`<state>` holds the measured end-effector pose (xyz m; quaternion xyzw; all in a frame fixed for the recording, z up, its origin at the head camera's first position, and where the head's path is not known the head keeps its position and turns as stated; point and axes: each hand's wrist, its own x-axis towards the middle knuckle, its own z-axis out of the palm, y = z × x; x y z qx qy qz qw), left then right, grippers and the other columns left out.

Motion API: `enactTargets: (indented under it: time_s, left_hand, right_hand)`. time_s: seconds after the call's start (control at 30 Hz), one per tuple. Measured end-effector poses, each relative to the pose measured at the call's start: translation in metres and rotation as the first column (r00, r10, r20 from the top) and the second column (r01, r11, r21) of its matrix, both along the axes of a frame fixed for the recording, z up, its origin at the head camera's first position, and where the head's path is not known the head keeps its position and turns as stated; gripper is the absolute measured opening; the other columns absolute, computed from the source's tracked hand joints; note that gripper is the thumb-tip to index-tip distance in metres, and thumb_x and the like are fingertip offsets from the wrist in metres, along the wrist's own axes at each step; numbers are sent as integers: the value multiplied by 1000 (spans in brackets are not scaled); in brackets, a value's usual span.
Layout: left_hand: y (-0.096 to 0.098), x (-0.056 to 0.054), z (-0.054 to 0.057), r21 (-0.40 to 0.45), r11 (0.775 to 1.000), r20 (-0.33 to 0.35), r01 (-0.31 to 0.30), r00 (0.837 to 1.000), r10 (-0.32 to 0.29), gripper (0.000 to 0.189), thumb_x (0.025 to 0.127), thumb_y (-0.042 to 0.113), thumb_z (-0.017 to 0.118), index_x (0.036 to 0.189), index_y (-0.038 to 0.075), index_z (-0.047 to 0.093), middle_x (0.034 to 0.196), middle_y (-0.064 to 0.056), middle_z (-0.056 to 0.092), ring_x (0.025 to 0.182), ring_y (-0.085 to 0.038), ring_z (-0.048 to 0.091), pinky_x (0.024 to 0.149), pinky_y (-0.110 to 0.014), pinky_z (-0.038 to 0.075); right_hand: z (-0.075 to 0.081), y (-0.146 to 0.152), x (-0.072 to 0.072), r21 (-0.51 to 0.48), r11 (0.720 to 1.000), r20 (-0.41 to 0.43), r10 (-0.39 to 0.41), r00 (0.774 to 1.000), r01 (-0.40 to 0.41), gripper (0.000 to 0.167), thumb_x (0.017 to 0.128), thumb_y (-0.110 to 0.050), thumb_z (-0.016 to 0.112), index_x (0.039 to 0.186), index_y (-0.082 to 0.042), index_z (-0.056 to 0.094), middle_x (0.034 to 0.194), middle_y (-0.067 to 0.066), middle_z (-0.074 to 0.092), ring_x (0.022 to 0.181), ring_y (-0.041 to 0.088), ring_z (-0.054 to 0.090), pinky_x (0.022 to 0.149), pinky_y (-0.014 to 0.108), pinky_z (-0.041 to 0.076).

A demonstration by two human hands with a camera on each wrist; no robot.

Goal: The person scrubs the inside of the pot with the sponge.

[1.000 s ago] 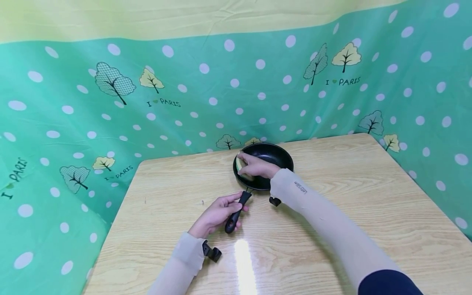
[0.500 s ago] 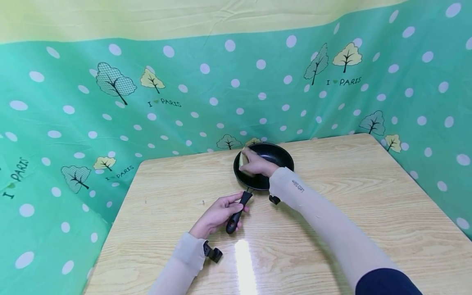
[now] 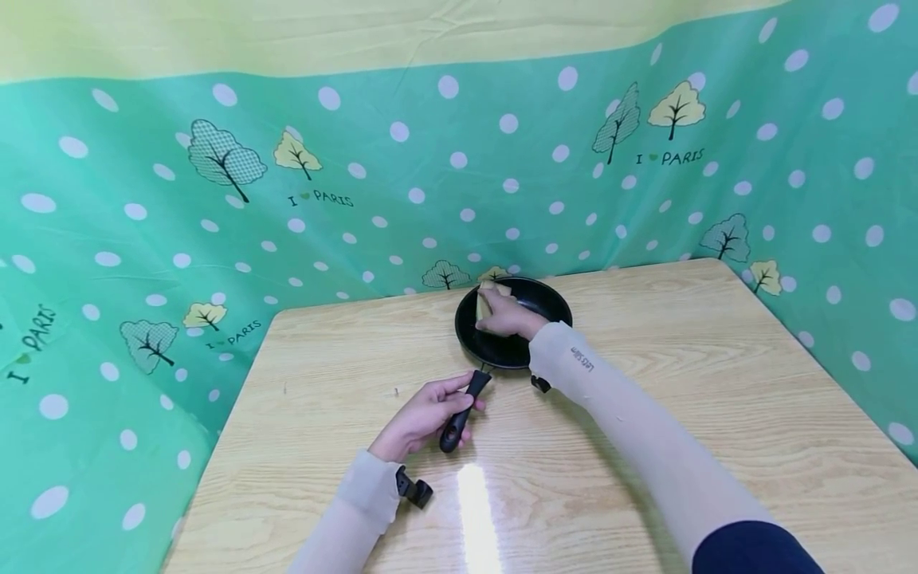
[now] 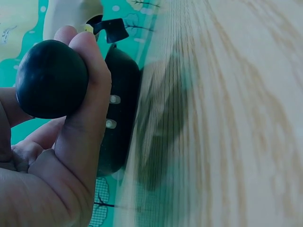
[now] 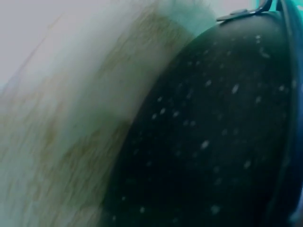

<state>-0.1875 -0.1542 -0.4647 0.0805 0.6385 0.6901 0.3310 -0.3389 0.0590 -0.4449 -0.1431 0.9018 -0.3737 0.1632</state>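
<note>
A black frying pan (image 3: 541,303) is near the back edge of the table, its handle (image 3: 459,422) toward me. My left hand (image 3: 430,410) grips that handle, thumb on top and fingers curled underneath. In the left wrist view the rounded handle end (image 4: 52,78) pokes out of my fist, with the pan's dark side beyond it. My right hand (image 3: 508,317) reaches inside the pan and holds a pale yellow sponge (image 3: 483,307) at its left inner side. The right wrist view is filled by the pan's speckled outer wall (image 5: 203,123); hand and sponge are hidden there.
The wooden table (image 3: 681,359) spreads around the pan, with a bright light reflection (image 3: 476,518) at the front. A green dotted curtain (image 3: 402,175) hangs close behind the pan and along both sides. Black wrist cameras sit below each wrist.
My right hand and the sponge have slid from the pan's left rim toward its back and a little to the right. The left hand keeps its hold on the handle.
</note>
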Motion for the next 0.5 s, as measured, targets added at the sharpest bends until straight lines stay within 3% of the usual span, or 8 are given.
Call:
enactTargets:
  time_s: [0.2,0.37,0.5]
  left_hand:
    - [0,0,-2,-5,1000,4,-5,1000,5,61,112,9,50,167,7,26,135,-30,62,62,-17,65,61,-29,61]
    - [0,0,-2,-1,1000,10,-4,1000,4,61,112,10,49,168,8,25,136,-30,61,63,-17,65,61,-29,60]
    - [0,0,-4,3,1000,0,1,1000,-1,60,113,10,48,168,8,24,135,-29,61,63,-18,65,62,-30,61]
  right_hand:
    - [0,1,2,167,986,-56,30,998,-20,76,105,-16,62,169,-6,21,174,24,2,158,50,4,128,63,15]
    - [-3,2,7,331,943,-83,77,994,-45,73,104,-8,57,168,-7,23,174,24,-2,158,48,4,124,69,20]
    - [-2,7,10,406,912,-92,100,991,-55,73,101,-4,56,168,-7,27,175,23,0,159,46,1,124,72,15]
